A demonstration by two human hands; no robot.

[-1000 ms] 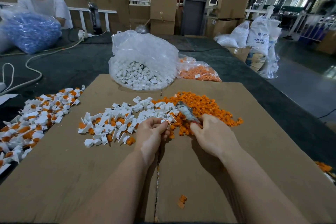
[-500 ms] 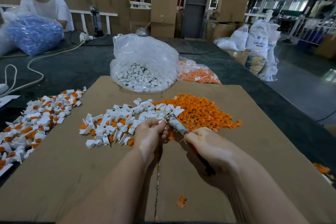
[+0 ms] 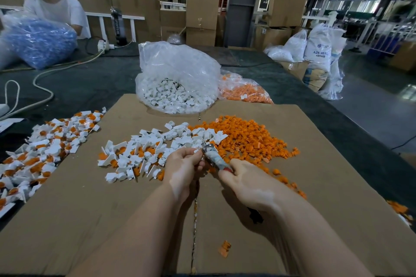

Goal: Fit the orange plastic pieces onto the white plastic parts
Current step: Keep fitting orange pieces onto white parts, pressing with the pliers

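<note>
My left hand (image 3: pixel 183 166) pinches a small white plastic part (image 3: pixel 198 150) at its fingertips. My right hand (image 3: pixel 246 181) grips a metal-tipped hand tool (image 3: pixel 212 157), whose tip meets that part. Behind the hands lies a heap of loose white parts (image 3: pixel 157 146), some with orange pieces in them. A heap of loose orange pieces (image 3: pixel 249 137) spreads to the right of it. All lie on a cardboard sheet (image 3: pixel 90 220).
A pile of white parts with orange pieces fitted (image 3: pixel 38 153) lies at the left edge. A clear bag of white parts (image 3: pixel 177 78) and a bag of orange pieces (image 3: pixel 245 91) stand behind. A stray orange piece (image 3: pixel 224 248) lies near me. Another person (image 3: pixel 54 7) works far left.
My right hand swung the tool's tip left from over the orange heap to the white part in my left hand. My left hand stayed nearly in place.
</note>
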